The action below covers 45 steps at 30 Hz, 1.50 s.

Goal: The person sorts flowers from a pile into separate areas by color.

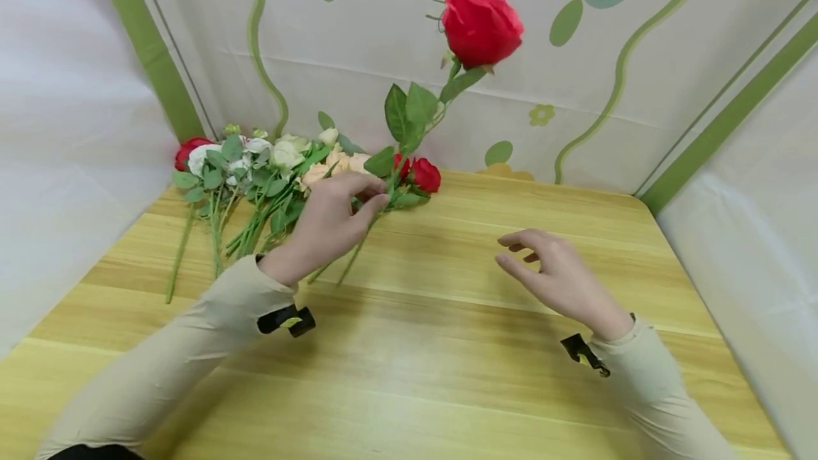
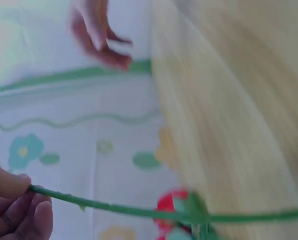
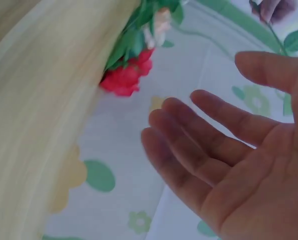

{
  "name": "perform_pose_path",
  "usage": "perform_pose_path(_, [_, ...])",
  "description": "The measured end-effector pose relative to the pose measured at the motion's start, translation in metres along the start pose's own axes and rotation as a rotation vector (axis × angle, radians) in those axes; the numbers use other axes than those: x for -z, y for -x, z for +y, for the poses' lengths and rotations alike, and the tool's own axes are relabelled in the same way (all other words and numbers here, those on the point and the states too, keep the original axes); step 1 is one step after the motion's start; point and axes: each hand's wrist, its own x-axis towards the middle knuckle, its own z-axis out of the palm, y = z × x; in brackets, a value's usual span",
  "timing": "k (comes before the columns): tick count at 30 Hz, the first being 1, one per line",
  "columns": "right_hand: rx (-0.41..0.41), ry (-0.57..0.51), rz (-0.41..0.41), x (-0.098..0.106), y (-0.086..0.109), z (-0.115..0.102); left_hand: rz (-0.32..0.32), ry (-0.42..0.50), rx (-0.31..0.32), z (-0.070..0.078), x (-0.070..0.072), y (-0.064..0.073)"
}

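Observation:
A long-stemmed red rose (image 1: 482, 27) stands tilted up to the right in the head view, green leaves along its stem. My left hand (image 1: 335, 215) pinches that stem between thumb and fingers; in the left wrist view the green stem (image 2: 118, 208) runs rightward from the fingertips. Over the right part of the table my right hand (image 1: 559, 272) hovers, fingers loosely bent and holding nothing. The right wrist view shows its palm (image 3: 254, 185) bare. Beside and behind the left hand lie red roses (image 1: 424, 174) and peach flowers (image 1: 329, 170).
White flowers (image 1: 204, 158), a pale green-white bloom (image 1: 287, 152) and another red rose (image 1: 192, 151) lie at the table's back left, stems toward the front. The wooden table (image 1: 409, 375) meets a patterned cloth backdrop (image 1: 358, 41) behind, with white cloth at both sides.

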Motion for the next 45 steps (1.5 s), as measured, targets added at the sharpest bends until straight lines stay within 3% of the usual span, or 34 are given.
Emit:
perform_pose_path(3, [0.04, -0.079, 0.034, -0.004, -0.002, -0.014, -0.002, 0.123, 0.037, 0.012, -0.009, -0.001])
perform_pose_path(10, [0.098, -0.255, 0.082, -0.02, -0.006, -0.05, -0.033, 0.513, 0.238, 0.036, -0.034, 0.002])
perform_pose_path(14, [0.075, -0.335, 0.089, -0.031, -0.006, -0.066, -0.035, 0.618, 0.266, 0.042, -0.051, 0.006])
perform_pose_path(19, [0.034, -0.427, 0.095, -0.039, -0.007, -0.076, -0.024, 0.664, 0.293, 0.047, -0.065, 0.01])
perform_pose_path(28, [-0.04, -0.605, 0.074, -0.043, -0.007, -0.077, -0.06, 0.653, 0.32, 0.046, -0.072, 0.015])
perform_pose_path(32, [-0.062, -0.604, 0.063, -0.041, -0.006, -0.072, -0.168, 0.645, 0.318, 0.042, -0.07, 0.016])
perform_pose_path(37, [-0.118, -0.467, 0.078, -0.028, 0.0, -0.049, -0.336, 0.498, 0.274, 0.031, -0.065, 0.022])
perform_pose_path(41, [-0.182, -0.26, 0.101, -0.002, 0.011, -0.013, -0.341, 0.334, 0.212, 0.016, -0.053, 0.029])
perform_pose_path(45, [-0.26, -0.044, 0.096, 0.032, 0.025, 0.035, -0.339, 0.205, 0.233, 0.001, -0.037, 0.033])
